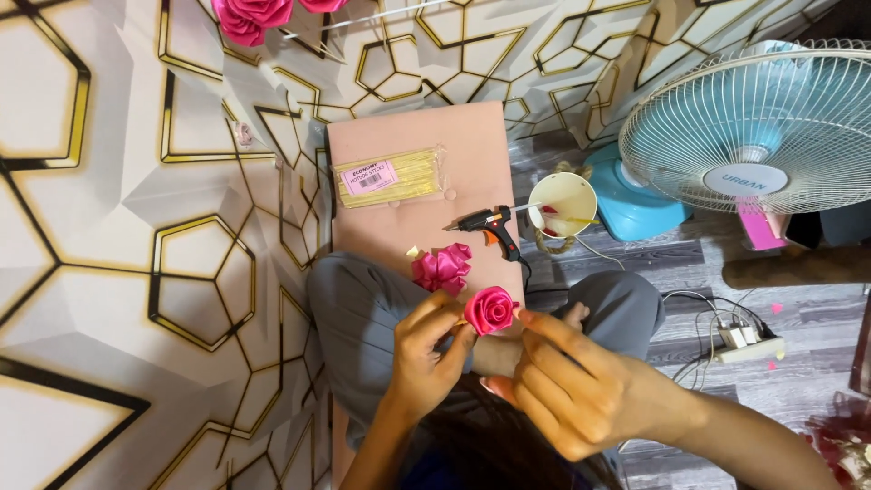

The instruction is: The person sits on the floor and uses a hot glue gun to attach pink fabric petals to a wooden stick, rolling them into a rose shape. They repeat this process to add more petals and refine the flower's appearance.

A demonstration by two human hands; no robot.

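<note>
A pink ribbon rose is held up between both hands above my lap. My left hand pinches its underside with fingers curled around the base. My right hand touches the rose's right edge with the index fingertip and thumb. A pile of pink ribbon pieces lies on a pink board just beyond the rose. A black glue gun rests on the board's right edge, nozzle pointing left. A clear packet of yellowish sticks lies farther up the board.
A white cup stands right of the glue gun. A light blue table fan fills the upper right. A power strip with cables lies on the grey floor. More pink roses sit at the top. A hexagon-patterned sheet covers the left.
</note>
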